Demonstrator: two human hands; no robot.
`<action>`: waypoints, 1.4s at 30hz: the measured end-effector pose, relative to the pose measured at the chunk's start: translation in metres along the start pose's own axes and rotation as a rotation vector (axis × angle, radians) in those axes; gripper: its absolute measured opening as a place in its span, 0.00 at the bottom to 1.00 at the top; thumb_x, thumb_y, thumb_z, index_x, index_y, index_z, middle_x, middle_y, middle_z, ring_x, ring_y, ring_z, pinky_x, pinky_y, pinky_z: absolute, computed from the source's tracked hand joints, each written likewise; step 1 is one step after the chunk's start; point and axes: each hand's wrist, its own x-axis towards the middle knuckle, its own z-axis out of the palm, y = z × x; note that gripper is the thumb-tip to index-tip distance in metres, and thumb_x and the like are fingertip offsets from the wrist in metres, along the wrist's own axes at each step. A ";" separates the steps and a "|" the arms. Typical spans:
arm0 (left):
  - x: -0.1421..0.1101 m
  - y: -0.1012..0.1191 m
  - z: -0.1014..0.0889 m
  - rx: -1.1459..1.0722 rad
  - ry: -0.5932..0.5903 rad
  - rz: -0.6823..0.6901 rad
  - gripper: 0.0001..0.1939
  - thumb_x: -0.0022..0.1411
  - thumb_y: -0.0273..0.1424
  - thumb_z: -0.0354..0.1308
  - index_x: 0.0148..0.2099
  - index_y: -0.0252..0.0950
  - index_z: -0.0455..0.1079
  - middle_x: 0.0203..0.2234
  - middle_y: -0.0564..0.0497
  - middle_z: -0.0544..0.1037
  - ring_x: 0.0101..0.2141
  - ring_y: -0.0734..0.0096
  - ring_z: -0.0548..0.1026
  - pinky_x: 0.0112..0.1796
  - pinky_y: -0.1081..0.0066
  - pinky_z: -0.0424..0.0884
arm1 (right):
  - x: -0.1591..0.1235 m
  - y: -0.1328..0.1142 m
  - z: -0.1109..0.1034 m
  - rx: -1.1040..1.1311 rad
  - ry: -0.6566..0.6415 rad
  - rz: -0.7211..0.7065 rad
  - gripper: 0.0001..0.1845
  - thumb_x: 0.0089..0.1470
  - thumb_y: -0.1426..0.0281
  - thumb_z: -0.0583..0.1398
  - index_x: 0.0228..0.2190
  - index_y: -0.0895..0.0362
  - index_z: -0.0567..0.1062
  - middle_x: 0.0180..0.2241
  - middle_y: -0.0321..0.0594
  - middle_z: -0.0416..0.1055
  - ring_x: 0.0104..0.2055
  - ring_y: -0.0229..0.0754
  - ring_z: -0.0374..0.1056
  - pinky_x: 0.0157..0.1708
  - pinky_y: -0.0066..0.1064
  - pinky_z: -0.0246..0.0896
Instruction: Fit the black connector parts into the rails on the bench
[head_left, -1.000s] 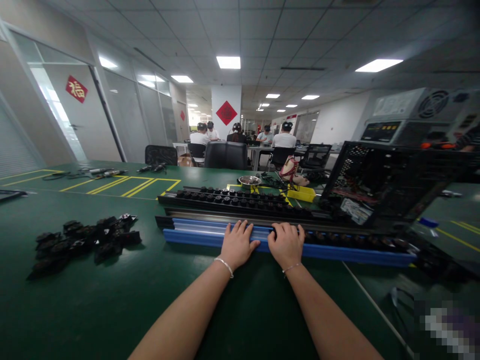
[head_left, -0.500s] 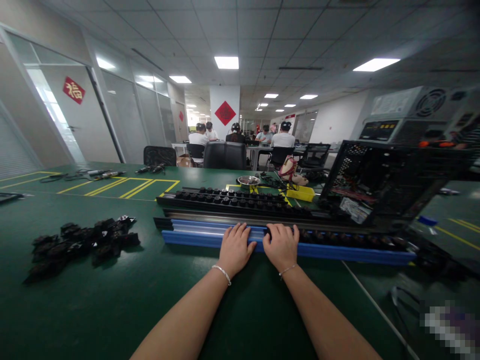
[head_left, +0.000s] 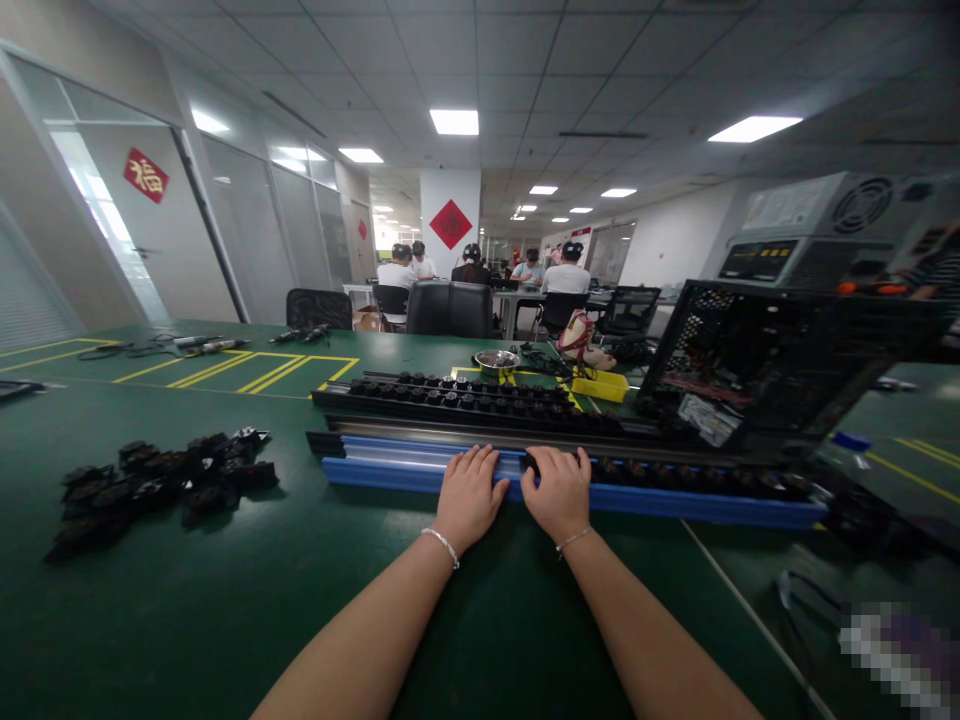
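A long blue rail [head_left: 390,475] with an open channel lies crosswise on the green table. My left hand [head_left: 469,495] grips its middle, fingers over the channel and thumb at the front edge. Just to the right, my right hand [head_left: 556,490] is curled over the same rail, where a dark piece shows by its fingertips. A row of small black roller pieces [head_left: 675,472] sits in the channel right of that hand. The left stretch of channel shows bare blue. What lies under my fingers is hidden.
Black rails with rollers [head_left: 465,395] lie just behind. A pile of loose black pieces [head_left: 165,480] is at left. An open computer case [head_left: 750,370], a yellow tray [head_left: 600,386] and a metal bowl [head_left: 496,360] stand beyond. Several people sit in the background.
My right hand has shifted very slightly left along the rail. The left hand stays almost where it was, and the view has tilted a little.
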 end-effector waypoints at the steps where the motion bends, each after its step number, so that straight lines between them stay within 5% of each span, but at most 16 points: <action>1: 0.000 0.000 0.000 -0.003 0.002 0.001 0.22 0.63 0.41 0.41 0.56 0.38 0.60 0.55 0.46 0.67 0.57 0.61 0.60 0.56 0.56 0.54 | 0.000 0.000 0.000 0.007 -0.002 -0.003 0.15 0.49 0.71 0.53 0.39 0.56 0.73 0.39 0.42 0.73 0.41 0.46 0.63 0.56 0.45 0.34; 12: -0.004 0.010 -0.007 -0.042 -0.028 0.053 0.17 0.60 0.34 0.49 0.52 0.43 0.61 0.54 0.50 0.67 0.56 0.64 0.59 0.57 0.54 0.49 | -0.001 0.000 0.002 0.045 0.001 -0.023 0.14 0.49 0.71 0.53 0.38 0.57 0.72 0.39 0.41 0.74 0.39 0.43 0.67 0.57 0.44 0.36; 28: -0.008 0.017 -0.004 0.052 -0.077 0.089 0.21 0.58 0.38 0.50 0.55 0.49 0.60 0.57 0.48 0.61 0.59 0.53 0.53 0.57 0.44 0.41 | -0.004 -0.003 0.004 0.214 -0.025 -0.091 0.16 0.56 0.69 0.49 0.42 0.58 0.70 0.45 0.44 0.72 0.48 0.42 0.65 0.58 0.43 0.37; 37: -0.005 0.017 -0.002 -0.044 -0.029 0.038 0.18 0.61 0.36 0.47 0.53 0.43 0.60 0.53 0.49 0.67 0.58 0.60 0.56 0.58 0.49 0.43 | -0.006 -0.001 0.007 0.293 -0.062 -0.093 0.17 0.58 0.68 0.46 0.43 0.58 0.69 0.44 0.44 0.71 0.49 0.43 0.64 0.57 0.45 0.43; 42: 0.010 0.016 -0.003 -0.071 -0.051 -0.058 0.19 0.61 0.36 0.47 0.54 0.35 0.59 0.49 0.45 0.71 0.54 0.62 0.62 0.53 0.58 0.57 | -0.005 0.000 0.009 0.316 -0.034 -0.070 0.17 0.58 0.68 0.47 0.42 0.59 0.70 0.43 0.46 0.72 0.47 0.44 0.65 0.52 0.40 0.54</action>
